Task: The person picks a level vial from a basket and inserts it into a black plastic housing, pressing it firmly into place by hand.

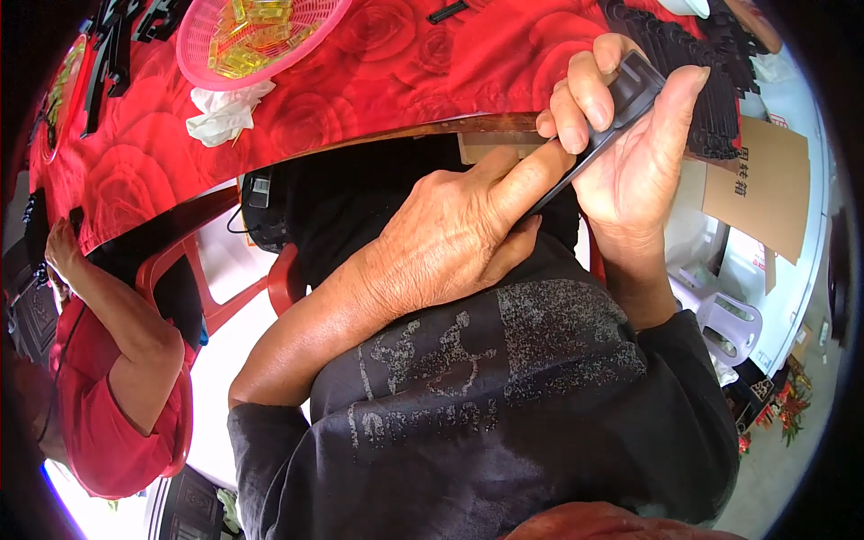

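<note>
A long, narrow black plastic part (pixel 635 88) is held tilted in front of me, past the table's near edge. My right hand (pixel 634 153) wraps round its upper end, with the fingers over the far side and the thumb raised along the near side. Against the lower end, my left hand (pixel 454 225) grips it with the index finger stretched along the part and the thumb below. My left hand covers much of that lower end, so I cannot make out its shape there.
The table has a red rose-patterned cloth (pixel 387 45). On it are a pink basket (pixel 191 56) of yellow translucent pieces, crumpled white tissue (pixel 225 112) and a stack of black parts (pixel 715 99). A cardboard box (pixel 756 184) stands right; a person in red (pixel 126 396) sits left.
</note>
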